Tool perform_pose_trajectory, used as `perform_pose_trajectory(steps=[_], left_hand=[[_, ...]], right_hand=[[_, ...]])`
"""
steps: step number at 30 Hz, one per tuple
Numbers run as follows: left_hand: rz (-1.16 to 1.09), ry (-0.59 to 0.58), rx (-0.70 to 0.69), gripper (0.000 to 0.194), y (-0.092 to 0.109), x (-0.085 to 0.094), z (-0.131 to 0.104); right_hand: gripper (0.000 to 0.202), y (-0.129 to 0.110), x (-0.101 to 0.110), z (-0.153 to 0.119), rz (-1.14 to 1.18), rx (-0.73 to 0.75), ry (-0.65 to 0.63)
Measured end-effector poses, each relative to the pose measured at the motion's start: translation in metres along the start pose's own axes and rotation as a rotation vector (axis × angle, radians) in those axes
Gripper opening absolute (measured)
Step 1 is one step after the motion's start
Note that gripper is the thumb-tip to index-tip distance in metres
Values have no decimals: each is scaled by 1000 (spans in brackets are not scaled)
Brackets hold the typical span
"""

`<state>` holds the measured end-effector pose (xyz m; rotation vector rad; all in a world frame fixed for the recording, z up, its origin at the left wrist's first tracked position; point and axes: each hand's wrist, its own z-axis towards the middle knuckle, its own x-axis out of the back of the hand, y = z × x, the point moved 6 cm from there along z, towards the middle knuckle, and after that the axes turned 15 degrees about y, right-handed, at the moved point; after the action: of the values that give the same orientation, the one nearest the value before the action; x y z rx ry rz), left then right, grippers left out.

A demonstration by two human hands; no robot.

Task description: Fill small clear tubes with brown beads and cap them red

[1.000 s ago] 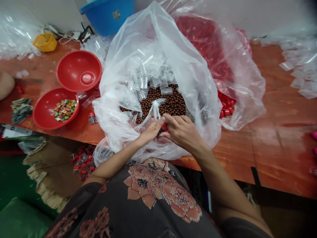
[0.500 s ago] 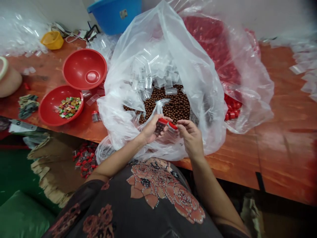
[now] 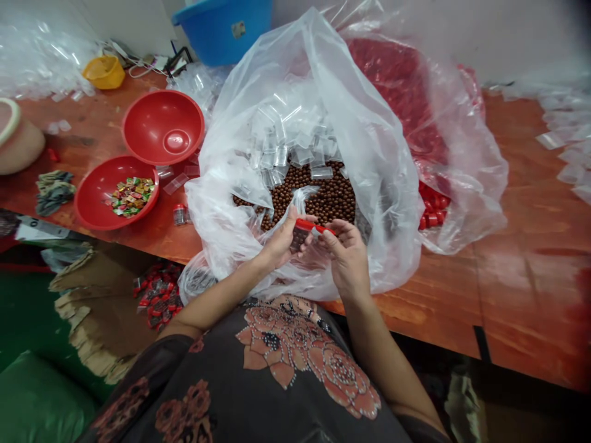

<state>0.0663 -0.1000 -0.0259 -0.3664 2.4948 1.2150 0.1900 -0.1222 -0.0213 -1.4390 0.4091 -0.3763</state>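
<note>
My left hand is closed around a small clear container with a red top, dark brown inside. Close against it, my right hand pinches a second red-and-clear piece, mostly hidden by the fingers; whether the two pieces are joined I cannot tell. Both hands are over the near side of a big open clear plastic bag. Inside the bag lie many brown balls, with a heap of clear plastic tubes behind them.
To the left stand a red bowl and another red bowl holding wrapped sweets. A red-capped jar is beside the bag. Red caps lie right of it. Below the table edge, filled red-topped containers sit in a cardboard box.
My right hand has shifted slightly left, closer to my left hand, and its fingers now cover more of the red piece. The camera view has moved a little.
</note>
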Motion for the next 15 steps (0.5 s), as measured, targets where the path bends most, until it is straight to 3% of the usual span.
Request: perform_pose_trajectory(steps=[2, 4, 6, 11, 15], left_hand=[[9, 11, -43, 69, 2, 3, 0], [65, 0, -54, 68, -1, 2, -1], [112, -11, -39, 70, -5, 1, -2], [85, 34, -60, 68, -5, 1, -2], [52, 41, -80, 50, -7, 4, 1]], right_hand=[[34, 9, 2, 2, -4, -100, -15], [31, 9, 5, 4, -14, -94, 7], [32, -3, 6, 5, -93, 58, -7], [54, -33, -12, -10, -531, 641, -319], [68, -38, -18, -16, -676, 857, -372]])
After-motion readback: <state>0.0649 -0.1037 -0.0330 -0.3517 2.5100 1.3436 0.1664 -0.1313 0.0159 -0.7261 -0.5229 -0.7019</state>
